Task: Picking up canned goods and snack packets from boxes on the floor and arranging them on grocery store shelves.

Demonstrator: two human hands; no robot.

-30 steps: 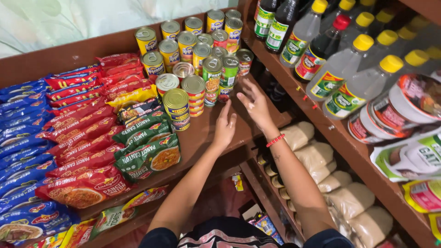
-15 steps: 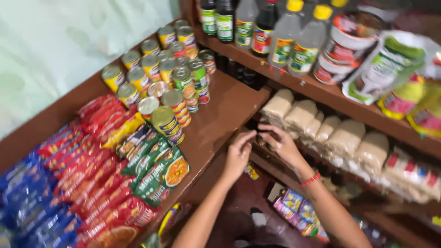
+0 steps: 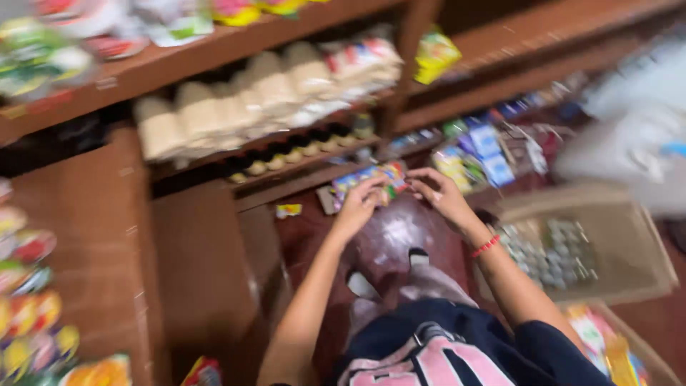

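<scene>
Hands: left [image 3: 359, 207], right [image 3: 441, 194], near colourful packets [image 3: 371, 179], low shelf.

The premises were fitted with brown wooden shelving [image 3: 214, 53] in tiers along the wall, its boards joined by an upright post [image 3: 413, 43]. A broad wooden counter surface [image 3: 78, 214] occupied the left side. The floor [image 3: 389, 236] was dark reddish and glossy, with a pale patch of reflected light at its centre. An open cardboard box [image 3: 643, 236] stood on the floor at the right. Lighting was dim and warm. The view was heavily blurred, so finer detail could not be confirmed.
</scene>
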